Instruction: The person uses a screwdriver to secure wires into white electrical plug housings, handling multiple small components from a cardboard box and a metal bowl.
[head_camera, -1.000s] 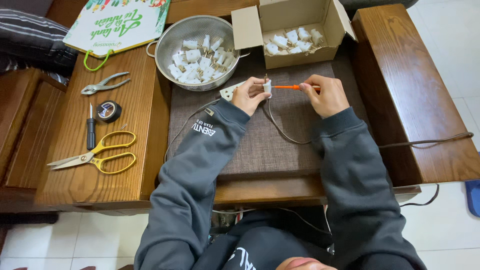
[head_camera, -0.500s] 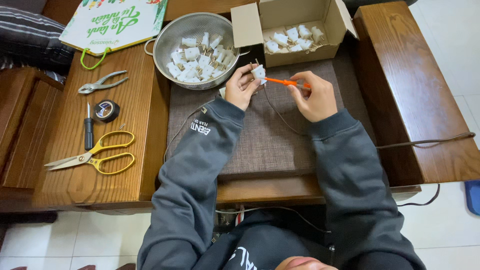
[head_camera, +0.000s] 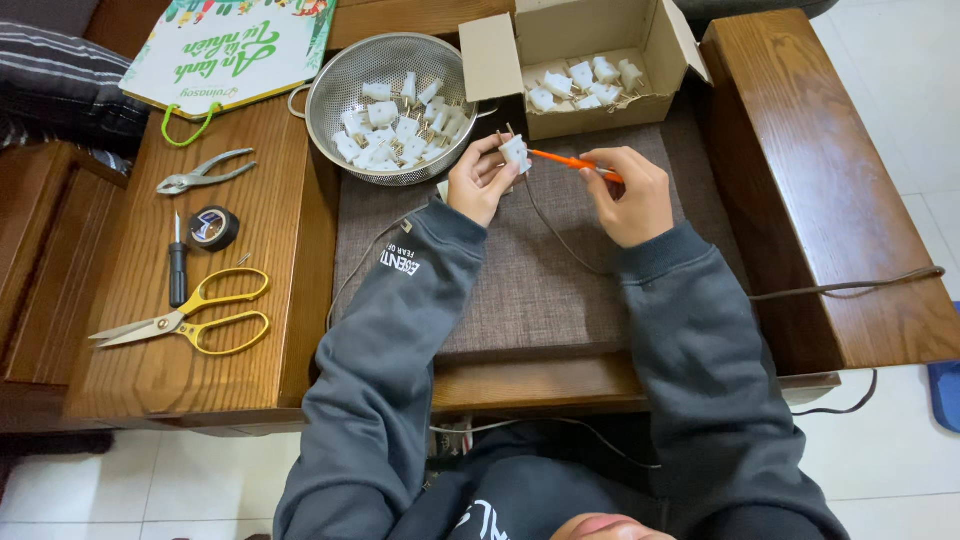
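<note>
Left hand: the left hand (head_camera: 483, 182) is raised over the far edge of the brown mat (head_camera: 520, 270), palm turned toward the right, forearm in a dark grey sleeve running back to the body.
Left fingers: clenched around one white plug (head_camera: 516, 153), which sits at the fingertips with its metal prongs pointing up and away.
Right hand: the right hand (head_camera: 628, 195) is level with the left, just beside it, wrist bent inward.
Right fingers: grasping one orange-handled screwdriver (head_camera: 570, 162), its tip reaching left and touching the plug.
Plug position: held in the air between the colander (head_camera: 392, 108) and the cardboard box (head_camera: 580, 65), above the mat.
Cord: one thin cord (head_camera: 560, 240) hangs from the plug and loops down over the mat.
Colander: one metal colander, holding a heap of white plugs too many to count surely.
Box: one open cardboard box, with about eight white plugs inside.
Left of the surface: one pair of pliers (head_camera: 203, 172), one roll of black tape (head_camera: 213, 227), one dark screwdriver (head_camera: 177, 265), one pair of yellow-handled scissors (head_camera: 190, 318), all lying apart on the wooden surface (head_camera: 150, 370).
Far left corner: one green and white paper bag (head_camera: 230, 45).
</note>
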